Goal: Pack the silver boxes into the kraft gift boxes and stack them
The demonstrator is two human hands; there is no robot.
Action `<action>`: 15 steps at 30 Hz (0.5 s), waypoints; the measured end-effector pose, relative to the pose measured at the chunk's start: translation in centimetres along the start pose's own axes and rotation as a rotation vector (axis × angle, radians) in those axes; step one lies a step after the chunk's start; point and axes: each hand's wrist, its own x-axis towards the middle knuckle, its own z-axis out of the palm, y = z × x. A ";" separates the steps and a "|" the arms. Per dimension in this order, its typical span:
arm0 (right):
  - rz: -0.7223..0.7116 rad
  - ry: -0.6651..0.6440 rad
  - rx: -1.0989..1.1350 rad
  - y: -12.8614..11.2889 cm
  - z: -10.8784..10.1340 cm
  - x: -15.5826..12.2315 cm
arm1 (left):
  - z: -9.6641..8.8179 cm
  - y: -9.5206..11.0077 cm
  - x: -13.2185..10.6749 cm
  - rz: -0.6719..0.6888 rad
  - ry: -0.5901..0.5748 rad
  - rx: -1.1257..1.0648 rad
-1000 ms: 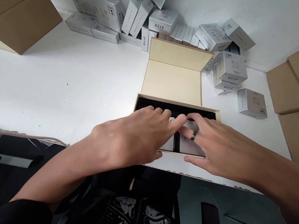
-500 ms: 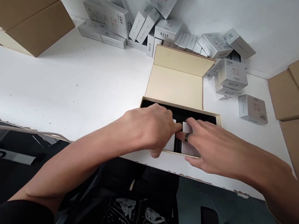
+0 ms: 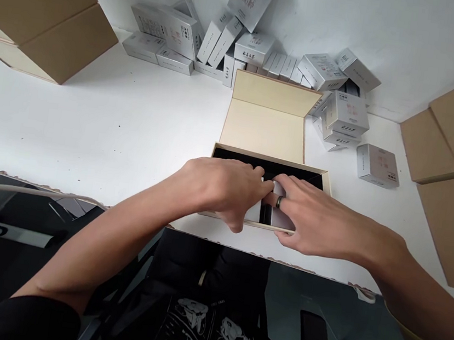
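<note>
A long gift box [image 3: 327, 178] with cream edges and a black lining lies near the table's front edge, its cream lid [image 3: 263, 129] folded back. Two small pale boxes sit inside: a left small box [image 3: 253, 213] and a right small box [image 3: 281, 219], a narrow black gap between them. My left hand [image 3: 227, 189] is curled over the left one, thumb near the front wall, its index fingertip by the gap. With a dark ring on one finger, my right hand [image 3: 308, 213] grips the right one, thumb outside the front wall. My hands hide much of both small boxes.
Silver cartons [image 3: 252, 47] are heaped along the wall behind the lid. More silver cartons [image 3: 347, 113] stack at the right, and a single silver carton [image 3: 377, 165] stands nearer. Brown boxes [image 3: 69, 40] rise at the left, others [image 3: 443, 127] at the right.
The view has shifted slightly. My left hand has flattened a little over the left small box, its thumb further out. My right hand stays at the right small box.
</note>
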 end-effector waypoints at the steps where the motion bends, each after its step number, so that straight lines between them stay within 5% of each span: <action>1: 0.009 0.001 0.010 0.0 0.1 -0.1 | 0.3 -0.2 -0.1 0.021 0.019 -0.013; 7: -0.015 0.011 0.067 0.1 0.3 -0.1 | 1.3 -0.8 -0.7 0.045 0.113 -0.113; 11: 0.006 -0.026 0.052 -0.2 0.1 -0.2 | 0.2 -1.2 -1.8 0.070 0.149 -0.212; 15: -0.042 0.116 0.040 0.5 -0.2 -2.5 | -1.8 -4.0 -1.9 0.019 0.561 -0.333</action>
